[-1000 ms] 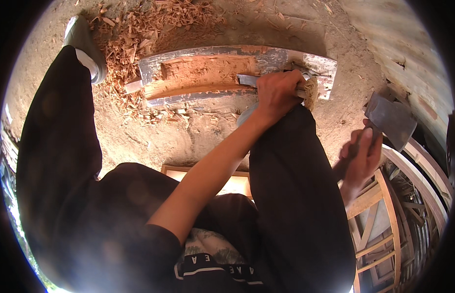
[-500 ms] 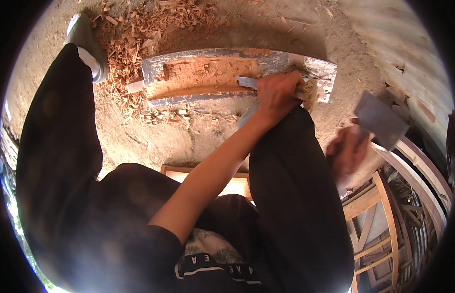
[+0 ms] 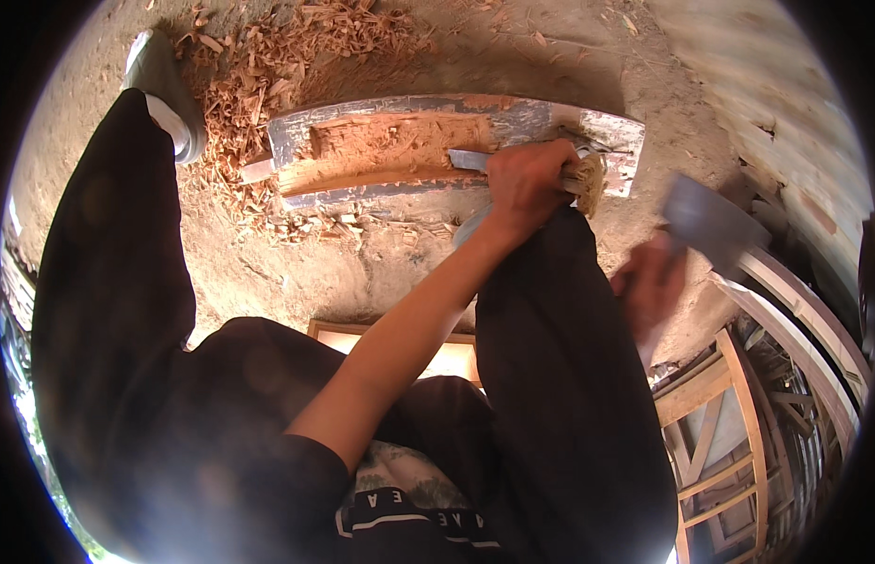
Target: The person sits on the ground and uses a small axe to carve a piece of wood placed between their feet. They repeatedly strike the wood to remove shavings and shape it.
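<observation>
A wooden beam [image 3: 569,115] with worn dark paint lies on the ground, a long reddish hollow [image 3: 390,150] cut along its face. My left hand [image 3: 530,183] is closed around a chisel [image 3: 468,160], whose flat metal blade points left over the right end of the hollow. The frayed, pale butt of the chisel handle [image 3: 589,183] sticks out on the right of that hand, above my right knee. My right hand [image 3: 652,282], blurred, grips a tool with a broad grey rectangular head [image 3: 715,221], raised to the right of the chisel and apart from it.
Wood shavings [image 3: 259,103] are heaped left of and behind the beam. A flat pale piece [image 3: 257,171] juts out at its left end. My left shoe [image 3: 165,94] stands by the shavings. Wooden frames [image 3: 710,414] and curved boards [image 3: 795,320] lean at the right.
My right hand and the grey-headed tool have shifted left, toward the chisel. My left hand still grips the chisel in nearly the same place over the beam.
</observation>
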Tool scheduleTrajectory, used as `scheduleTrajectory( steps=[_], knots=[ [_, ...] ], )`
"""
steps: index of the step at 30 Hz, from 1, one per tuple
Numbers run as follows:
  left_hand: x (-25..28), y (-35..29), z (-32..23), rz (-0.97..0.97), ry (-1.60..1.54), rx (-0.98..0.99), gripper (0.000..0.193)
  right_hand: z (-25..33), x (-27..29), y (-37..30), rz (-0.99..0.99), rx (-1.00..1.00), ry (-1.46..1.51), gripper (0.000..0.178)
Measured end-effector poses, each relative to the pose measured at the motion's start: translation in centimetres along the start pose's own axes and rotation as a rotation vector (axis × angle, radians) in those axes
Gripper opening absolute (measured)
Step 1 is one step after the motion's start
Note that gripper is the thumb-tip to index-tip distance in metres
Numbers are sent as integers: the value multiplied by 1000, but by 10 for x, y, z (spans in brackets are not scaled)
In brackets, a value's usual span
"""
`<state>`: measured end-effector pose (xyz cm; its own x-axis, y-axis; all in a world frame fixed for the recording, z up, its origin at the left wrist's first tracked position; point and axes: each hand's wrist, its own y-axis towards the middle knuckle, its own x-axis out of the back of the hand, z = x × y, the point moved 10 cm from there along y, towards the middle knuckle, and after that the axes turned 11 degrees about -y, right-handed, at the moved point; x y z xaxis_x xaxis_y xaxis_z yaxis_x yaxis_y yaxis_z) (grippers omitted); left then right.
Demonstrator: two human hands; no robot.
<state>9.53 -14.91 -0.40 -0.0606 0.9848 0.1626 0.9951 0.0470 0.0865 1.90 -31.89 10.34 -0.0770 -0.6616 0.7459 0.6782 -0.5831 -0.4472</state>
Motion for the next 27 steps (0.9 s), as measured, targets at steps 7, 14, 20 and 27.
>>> scheduleTrajectory(
  steps=[7, 14, 20, 27],
  knots=[
    [8, -3, 9, 11, 32, 0, 9, 15, -11, 7, 296, -60, -22, 30],
    [11, -3, 6, -19, 52, -56, 9, 4, -10, -2, 55, -52, -18, 34],
    [34, -17, 23, 78, 154, -84, 20, 6, -60, 2, 471, 61, -282, 28],
    [31, 10, -3, 111, 74, -51, 21, 10, -27, -6, 325, -118, 12, 31]
  ],
)
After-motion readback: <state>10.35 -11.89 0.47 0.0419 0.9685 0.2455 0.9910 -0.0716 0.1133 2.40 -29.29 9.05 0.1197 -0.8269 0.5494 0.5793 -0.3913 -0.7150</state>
